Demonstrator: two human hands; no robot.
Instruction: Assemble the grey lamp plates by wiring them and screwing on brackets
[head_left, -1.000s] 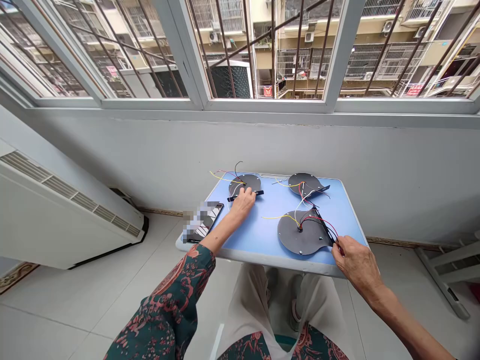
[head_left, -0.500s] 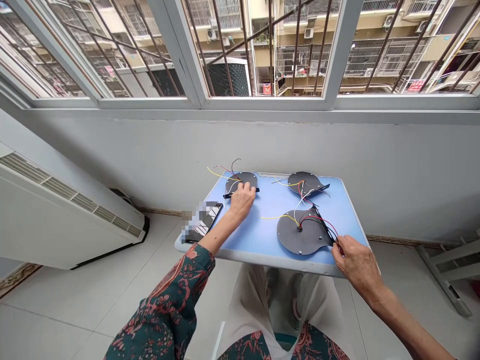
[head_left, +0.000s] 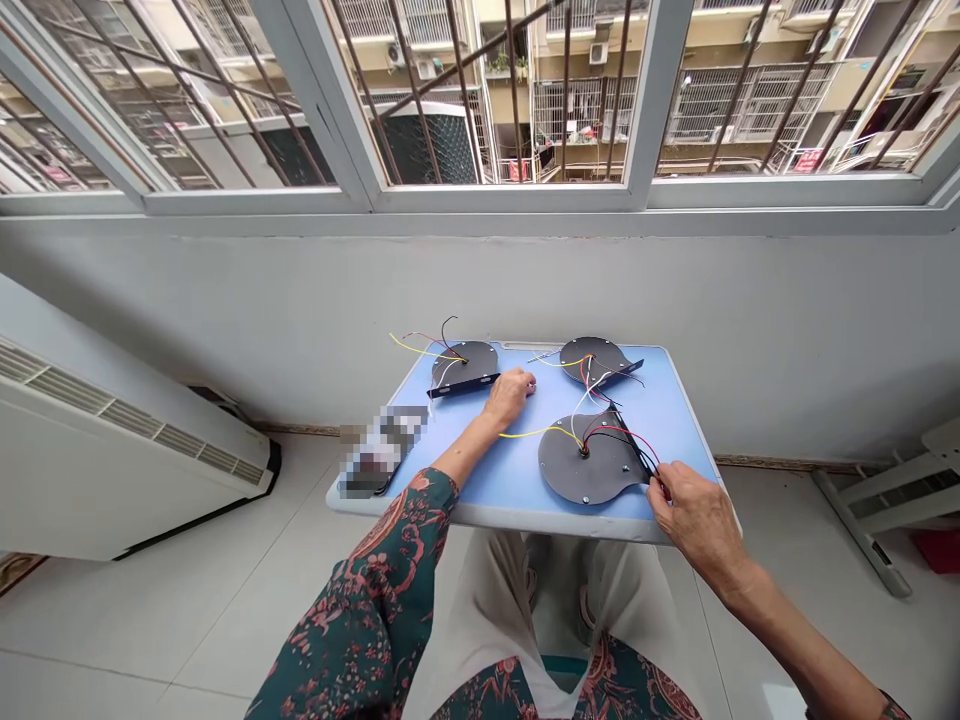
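In the head view, my right hand [head_left: 694, 515] pinches the lower end of the bent flange on the nearest dark grey round metal plate [head_left: 566, 455]. Red, black, yellow and white wires rise from its centre hole; red and black ones run to my fingers, and I cannot tell if these are gripped too. My left hand [head_left: 511, 396] is over the blue tabletop, fingers loosely bent, with nothing visible in them. Just left of it lies a second round plate [head_left: 469, 358] with wires and a raised flange. A third such plate [head_left: 592, 355] is at the back right.
The small blue table [head_left: 480, 480] has a pale rim and stands over my knees. A phone [head_left: 409, 440], partly blurred out, lies at its left edge. Behind are a wall [head_left: 300, 300] and barred windows. A white appliance [head_left: 112, 430] stands at left.
My left hand has let go of the back left plate and moved right and slightly nearer. My right hand keeps its hold on the near plate. The view has shifted a little.
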